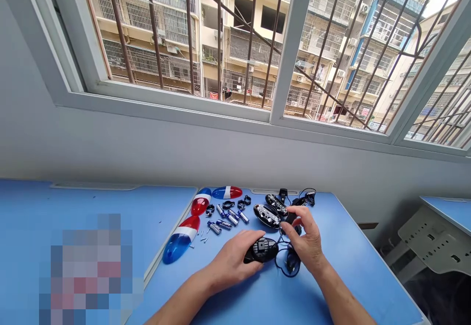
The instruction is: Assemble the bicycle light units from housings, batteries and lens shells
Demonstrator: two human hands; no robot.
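My left hand (pixel 235 256) is wrapped round a black oval electronic housing (pixel 262 249), its grille side facing up. My right hand (pixel 307 239) pinches a small black part (pixel 290 217) between thumb and fingers; its exact kind is partly hidden. A thin black cable (pixel 281 266) loops down beside the housing, with a dark piece (pixel 292 258) lying inside the loop. Just beyond my hands lie two more black oval housings with silvery insides, one nearer (pixel 267 216) and one farther (pixel 276 204).
Three red, white and blue domed covers (pixel 182 239) line the desk's left side. Several batteries (pixel 224 224), black ring clamps (pixel 228 204) and small screws (pixel 204 239) lie between. A cabled black part (pixel 307 199) is at the back right. A barred window (pixel 243 114) faces me.
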